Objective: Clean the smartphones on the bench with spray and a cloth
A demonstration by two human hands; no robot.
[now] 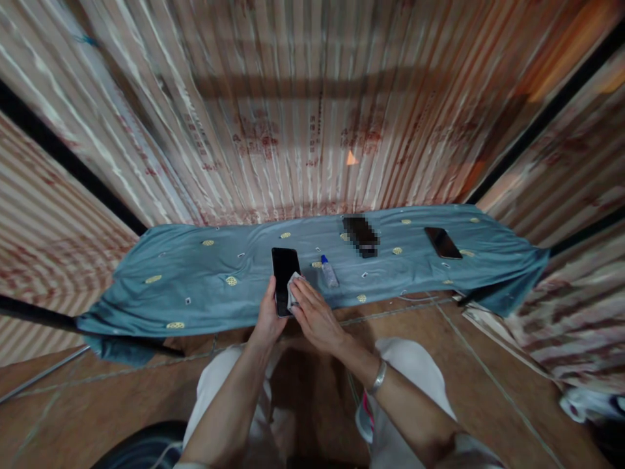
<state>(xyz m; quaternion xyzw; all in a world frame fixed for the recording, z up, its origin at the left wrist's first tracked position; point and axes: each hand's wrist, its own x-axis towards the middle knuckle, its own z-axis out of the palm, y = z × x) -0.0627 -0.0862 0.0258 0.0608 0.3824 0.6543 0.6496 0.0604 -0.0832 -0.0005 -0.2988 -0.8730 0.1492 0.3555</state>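
- Two hands meet at the desk's near edge: left hand (269, 320) grips a dark smartphone (284, 279); right hand (315, 316) presses a small white cloth (293, 288) on its screen.
- Wiping looks underway, not finished.
- Beyond: dropper bottle (329, 271), another phone (443, 242) on the blue cloth (195, 273).

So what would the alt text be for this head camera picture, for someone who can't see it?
A left hand holds a dark phone while the right hand presses a small white cloth to its screen. Behind, a small bottle and two more phones lie on a blue cloth.
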